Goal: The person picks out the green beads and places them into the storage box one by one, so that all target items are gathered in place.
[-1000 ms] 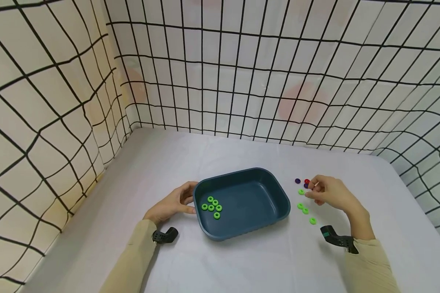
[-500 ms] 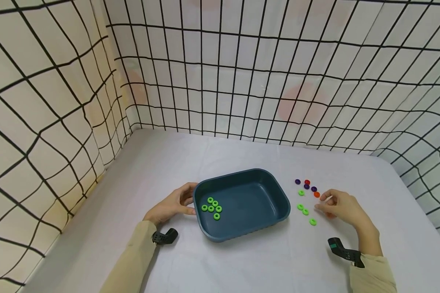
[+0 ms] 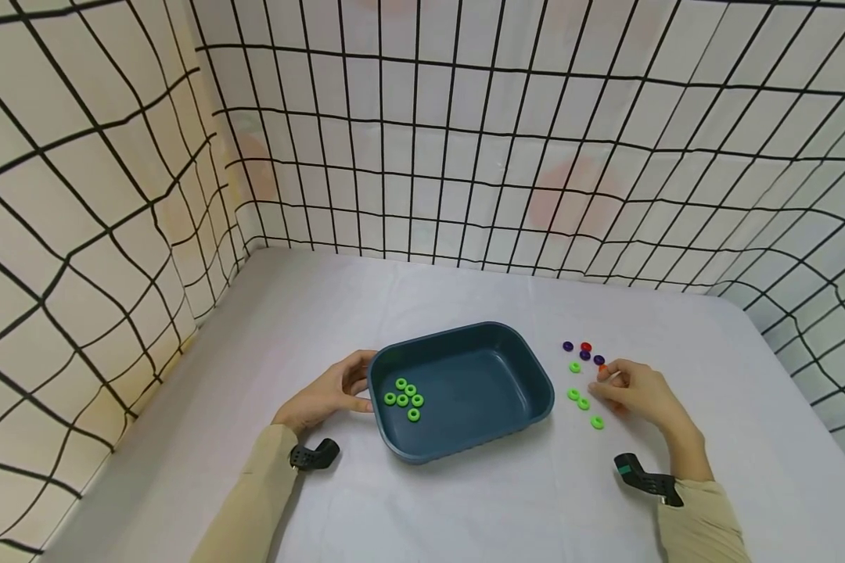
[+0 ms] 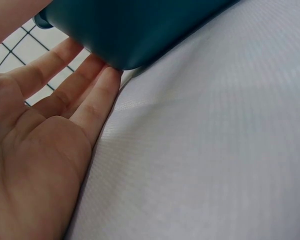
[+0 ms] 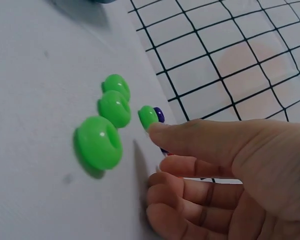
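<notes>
My left hand point(image 3: 327, 392) touches the outer left end of a dark blue rectangular tray point(image 3: 475, 446). In the left wrist view, its extended fingers point(image 4: 97, 102) meet the tray wall low down. Several green rings point(image 3: 402, 400) lie at the tray's left end. To the tray's right, my right hand point(image 3: 637, 395) has loosely bent fingers, and its index fingertip partly covers an orange ring point(image 3: 602, 367). No ring shows between thumb and fingers in the right wrist view, where bent fingers hide part of the space. Green rings point(image 5: 99, 143) lie beside the thumb.
Purple rings point(image 3: 567, 346) and a red ring point(image 3: 586, 346) lie just beyond the right hand. More green rings point(image 3: 573, 394) are spread between tray and hand. Black netting point(image 3: 429, 172) rises behind the white tabletop point(image 3: 310, 289) and along both sides.
The right hand first drew back toward the lower right, uncovering the orange ring and a purple ring. It has since moved slightly left, back to the orange ring. Left hand and tray stay put.
</notes>
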{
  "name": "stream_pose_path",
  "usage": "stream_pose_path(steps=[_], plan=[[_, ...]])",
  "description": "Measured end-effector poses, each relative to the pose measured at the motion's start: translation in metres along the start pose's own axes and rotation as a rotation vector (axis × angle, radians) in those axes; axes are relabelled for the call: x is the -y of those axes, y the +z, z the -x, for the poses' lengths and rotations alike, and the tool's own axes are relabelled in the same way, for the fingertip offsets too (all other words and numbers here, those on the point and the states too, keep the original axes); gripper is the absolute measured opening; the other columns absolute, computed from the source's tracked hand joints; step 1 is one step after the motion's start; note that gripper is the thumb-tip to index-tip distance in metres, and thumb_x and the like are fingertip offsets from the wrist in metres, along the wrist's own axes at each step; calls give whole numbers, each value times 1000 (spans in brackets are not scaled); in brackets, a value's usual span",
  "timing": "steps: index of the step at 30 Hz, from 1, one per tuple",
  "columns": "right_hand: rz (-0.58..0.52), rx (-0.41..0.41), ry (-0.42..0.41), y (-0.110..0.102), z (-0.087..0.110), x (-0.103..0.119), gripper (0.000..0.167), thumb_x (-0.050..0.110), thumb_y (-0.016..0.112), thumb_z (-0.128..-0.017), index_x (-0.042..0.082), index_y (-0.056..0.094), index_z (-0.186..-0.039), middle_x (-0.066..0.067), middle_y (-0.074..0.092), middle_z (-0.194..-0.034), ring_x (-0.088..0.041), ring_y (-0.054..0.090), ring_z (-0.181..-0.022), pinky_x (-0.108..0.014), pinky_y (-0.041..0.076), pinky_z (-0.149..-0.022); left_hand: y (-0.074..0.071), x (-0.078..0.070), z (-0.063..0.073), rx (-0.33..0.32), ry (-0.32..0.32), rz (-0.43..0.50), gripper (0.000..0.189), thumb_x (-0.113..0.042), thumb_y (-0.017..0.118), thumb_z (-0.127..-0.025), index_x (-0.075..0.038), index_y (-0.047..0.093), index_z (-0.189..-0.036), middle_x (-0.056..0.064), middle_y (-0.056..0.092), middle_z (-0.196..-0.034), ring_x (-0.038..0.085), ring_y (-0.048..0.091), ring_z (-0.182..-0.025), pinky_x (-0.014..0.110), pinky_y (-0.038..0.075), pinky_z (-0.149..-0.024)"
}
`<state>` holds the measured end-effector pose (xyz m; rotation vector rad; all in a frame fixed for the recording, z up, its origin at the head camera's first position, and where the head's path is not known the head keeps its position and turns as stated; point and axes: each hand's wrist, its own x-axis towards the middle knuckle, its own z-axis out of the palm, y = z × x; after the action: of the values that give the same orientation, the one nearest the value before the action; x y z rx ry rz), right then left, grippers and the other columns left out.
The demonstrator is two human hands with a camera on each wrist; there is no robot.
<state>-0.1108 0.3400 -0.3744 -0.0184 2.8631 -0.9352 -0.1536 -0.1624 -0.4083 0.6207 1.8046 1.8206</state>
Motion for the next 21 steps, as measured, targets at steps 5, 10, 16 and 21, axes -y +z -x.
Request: stream_pose_path(steps=[5, 10, 16, 21], plan=[[-2, -23, 10, 7, -4, 3, 33, 29, 66, -95, -2, 60, -106, 0, 57, -65, -14, 53, -57, -23, 42, -54, 0, 2, 0, 6, 0, -15, 80, 0, 82, -76, -3, 40, -144, 17, 43, -147, 30, 45, -136, 22, 43, -109], [3, -44, -5, 13, -6, 7, 30, 25, 65, -96, -3, 60, -105, -1, 57, -66, -14, 53, -57, -23, 43, -52, 1, 1, -1, -2, -11, -22, 80, 0, 83, -75, -5, 41, -143, 16, 44, -146, 29, 45, -136, 22, 43, -109], [-6, -73, -26, 19, -7, 13, 24, 19, 67, -94, -2, 60, -101, -2, 57, -67, -12, 52, -54, -22, 44, -48, 2, 0, 0, -4, -13, -29, 81, -2, 84, -75, -5, 40, -144, 16, 43, -147, 31, 43, -137, 23, 42, -110], [-6, -65, -48, 17, -12, 16, 19, 13, 67, -92, -2, 60, -100, -2, 58, -66, -12, 53, -53, -22, 45, -48, 1, 0, -1, -6, -10, -32, 81, -2, 83, -76, -7, 41, -144, 14, 43, -147, 29, 44, -137, 22, 42, -110]])
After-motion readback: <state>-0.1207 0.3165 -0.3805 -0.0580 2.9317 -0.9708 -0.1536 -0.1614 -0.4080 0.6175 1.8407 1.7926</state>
